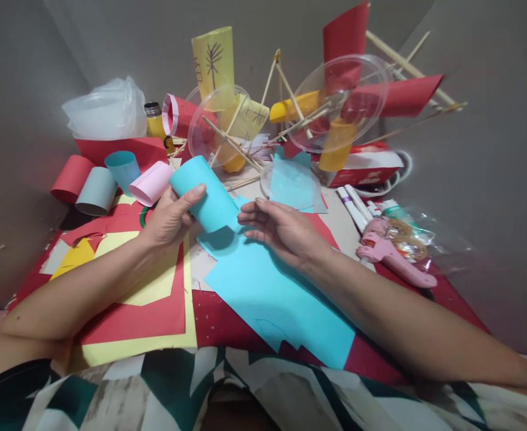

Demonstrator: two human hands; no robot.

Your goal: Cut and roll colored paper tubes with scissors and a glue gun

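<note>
A light blue paper tube (pixel 207 194) is gripped by my left hand (pixel 171 215), its thumb on top and the other fingers behind. At the tube's lower right end, my right hand (pixel 281 230) is held with fingers stretched out, palm facing the tube. Whether those fingertips touch the tube I cannot tell. Beneath both hands lies a light blue paper sheet (pixel 285 299) with cut, notched edges and a small drawn outline. More paper tubes stand or lie to the left: red (pixel 71 178), grey (pixel 96 191), blue (pixel 122 170) and pink (pixel 151 182).
At the back are models of sticks (pixel 285 81), clear plastic discs (pixel 339 105) and coloured paper tubes. A pink glue gun (pixel 398 260), white markers (pixel 353 206) and a plastic bag of rubber bands (pixel 407 236) lie right. Red and yellow paper sheets (pixel 147 323) cover the left.
</note>
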